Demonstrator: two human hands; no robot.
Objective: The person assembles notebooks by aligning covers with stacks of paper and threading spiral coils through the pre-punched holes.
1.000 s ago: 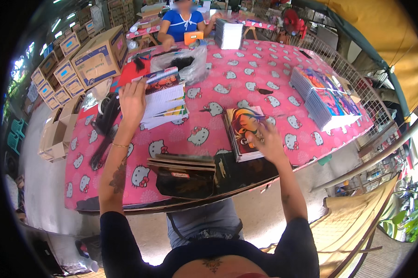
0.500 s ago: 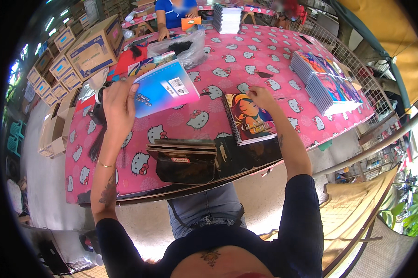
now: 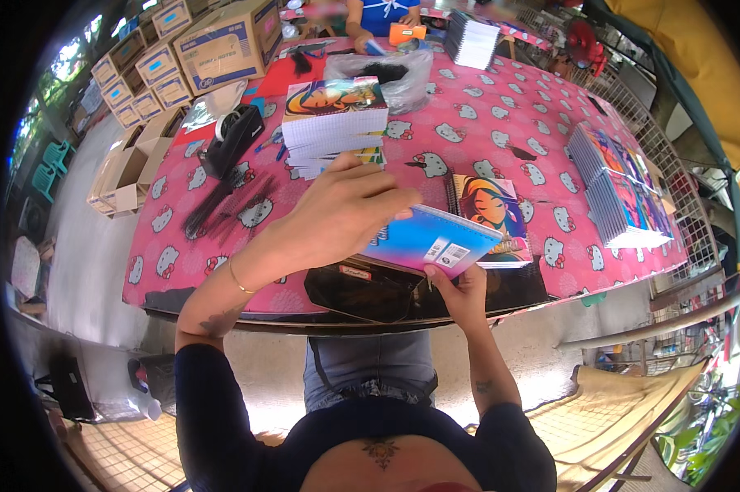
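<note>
A blue-and-pink notebook (image 3: 413, 232), its back cover with a barcode label facing up, is held between my hands over the near edge of the table. My left hand (image 3: 345, 209) has its fingers bent over the notebook's left end. At its near right corner my right hand (image 3: 462, 293) pinches it, thumb on top. Partly under the notebook is a dark, worn wooden block (image 3: 349, 289) with a small red-edged label. Just beyond lies a spiral-bound notebook (image 3: 493, 209) with a colourful illustrated cover, its near part partly hidden.
Beyond my left hand stands a stack of notebooks (image 3: 333, 127). Left of it are a black tape dispenser (image 3: 232, 141) and thin black strands (image 3: 210, 209). Bundled notebooks (image 3: 620, 193) sit at right. Farther back are a plastic bag (image 3: 415, 86), cartons (image 3: 226, 53) and a person (image 3: 378, 15).
My left hand has brought the blue-and-pink notebook right and nearer, away from the stack. My right hand has left the illustrated notebook and taken hold of the blue-and-pink one. The view has shifted.
</note>
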